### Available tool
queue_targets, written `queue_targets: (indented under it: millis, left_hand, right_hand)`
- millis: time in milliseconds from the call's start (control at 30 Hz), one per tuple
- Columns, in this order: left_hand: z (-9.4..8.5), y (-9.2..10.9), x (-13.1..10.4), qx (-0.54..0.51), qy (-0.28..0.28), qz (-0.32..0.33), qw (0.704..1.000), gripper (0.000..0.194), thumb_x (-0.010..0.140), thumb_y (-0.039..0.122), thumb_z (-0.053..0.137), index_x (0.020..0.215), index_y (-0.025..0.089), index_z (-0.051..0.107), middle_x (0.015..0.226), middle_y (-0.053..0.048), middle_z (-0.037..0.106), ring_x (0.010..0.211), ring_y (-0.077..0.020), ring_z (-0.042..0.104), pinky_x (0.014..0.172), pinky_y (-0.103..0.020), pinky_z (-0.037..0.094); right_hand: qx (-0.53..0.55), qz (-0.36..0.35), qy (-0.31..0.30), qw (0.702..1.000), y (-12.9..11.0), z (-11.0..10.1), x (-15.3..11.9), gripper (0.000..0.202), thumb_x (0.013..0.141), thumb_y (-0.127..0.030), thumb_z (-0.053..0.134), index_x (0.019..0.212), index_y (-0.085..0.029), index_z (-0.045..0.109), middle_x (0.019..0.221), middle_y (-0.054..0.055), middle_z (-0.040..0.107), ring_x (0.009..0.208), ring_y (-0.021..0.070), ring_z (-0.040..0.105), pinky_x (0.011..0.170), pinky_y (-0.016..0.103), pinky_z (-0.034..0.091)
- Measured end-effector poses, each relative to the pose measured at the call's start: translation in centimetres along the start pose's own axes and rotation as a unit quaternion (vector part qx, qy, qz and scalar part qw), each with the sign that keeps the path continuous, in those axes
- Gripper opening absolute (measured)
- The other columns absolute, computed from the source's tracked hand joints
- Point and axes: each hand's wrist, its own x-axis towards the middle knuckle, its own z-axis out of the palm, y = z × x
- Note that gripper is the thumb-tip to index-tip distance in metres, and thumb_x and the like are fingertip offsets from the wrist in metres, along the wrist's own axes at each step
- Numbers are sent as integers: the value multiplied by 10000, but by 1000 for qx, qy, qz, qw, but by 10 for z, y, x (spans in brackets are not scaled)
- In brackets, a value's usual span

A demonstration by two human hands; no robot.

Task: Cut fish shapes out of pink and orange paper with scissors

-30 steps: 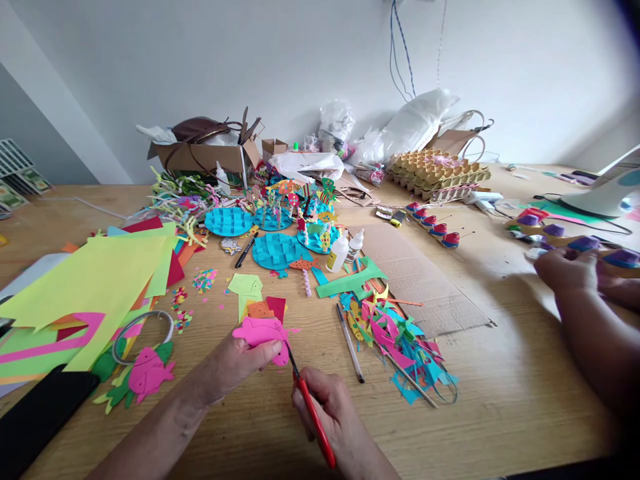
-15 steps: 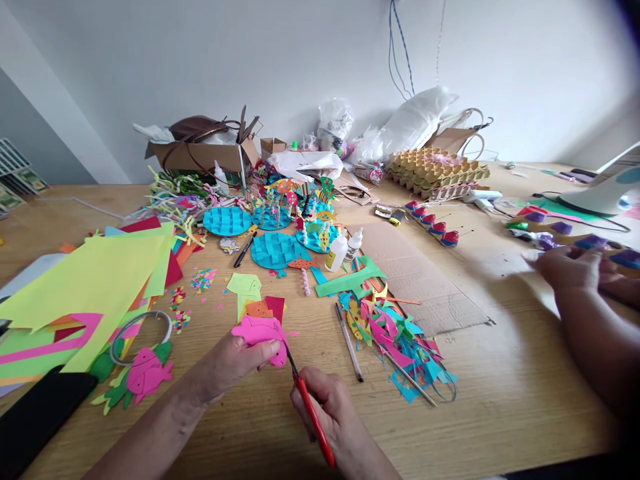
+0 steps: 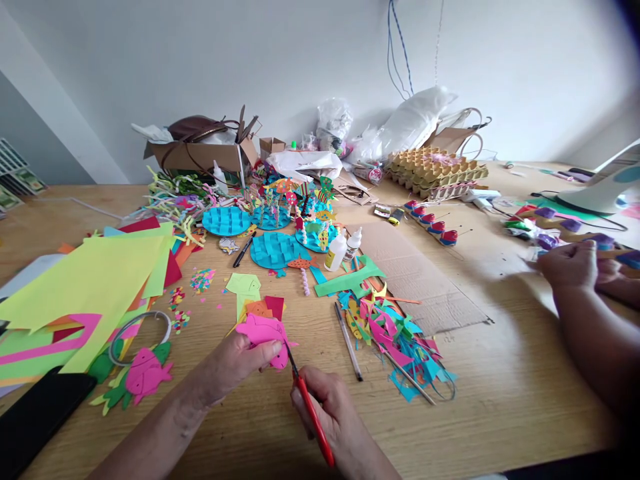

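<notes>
My left hand (image 3: 245, 363) pinches a pink paper piece (image 3: 263, 330) with a fish outline drawn on it, thumb on top. Red-handled scissors (image 3: 314, 419) are in my right hand (image 3: 327, 403), their dark blades at the right edge of the pink piece. Behind the pink piece lie orange and red scraps and a light green piece (image 3: 245, 284) with a drawn fish. A cut pink fish (image 3: 145, 373) rests on green ones at the left, beside a grey tape roll (image 3: 117, 340).
Coloured sheets (image 3: 85, 273) and a black object (image 3: 40, 417) lie left. Paper scraps (image 3: 400, 340), a pen (image 3: 349, 341) and cardboard (image 3: 420, 280) are to the right. Glue bottles (image 3: 336, 252) stand near blue discs (image 3: 277, 251). Another person's hands (image 3: 570, 267) hold a painted carton strip at far right.
The pink piece has shifted and turned slightly to the right at the scissor blades. The other person's hands and the painted strip have moved a little.
</notes>
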Motion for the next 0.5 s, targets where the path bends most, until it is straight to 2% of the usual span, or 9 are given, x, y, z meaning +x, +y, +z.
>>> queue_targets:
  millis: [300, 500]
  left_hand:
    - [-4, -8, 1, -4, -22, 7, 1000, 253, 788, 299, 413, 605, 173, 534, 604, 32, 437, 605, -133, 407, 587, -249, 328]
    - [-4, -11, 0, -7, -6, 20, 1000, 305, 822, 341, 413, 611, 165, 546, 614, 16, 467, 618, -141, 420, 600, -256, 339]
  right_hand:
    - [-8, -12, -3, 1000, 1, 0, 0, 400, 882, -408, 442, 568, -197, 313, 530, -59, 285, 484, 90, 282, 453, 221, 220]
    - [-14, -17, -1, 1000, 1, 0, 1, 385, 882, -390, 427, 569, -197, 312, 526, -59, 291, 483, 89, 276, 450, 221, 217]
